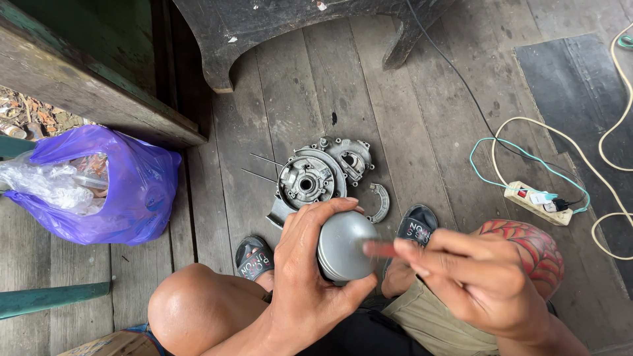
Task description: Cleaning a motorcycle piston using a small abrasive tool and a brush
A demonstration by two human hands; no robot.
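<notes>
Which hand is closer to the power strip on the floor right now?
Right. The right hand, pinching a small red tool, sits just below-left of the power strip. The left hand, gripping the grey round part, is farther left.

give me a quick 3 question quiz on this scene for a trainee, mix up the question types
1. True or false: the left hand grips the round grey metal part.
2. Multiple choice: where does the purple plastic bag lie? A) on the wooden plank floor, at the left B) on the white power strip C) in the right hand
3. Fill in: the blurred right hand holds a small ___ thing against the grey part.

Key: 1 true; 2 A; 3 red. Beyond the hands, a grey metal engine cover lies on the floor.
</notes>
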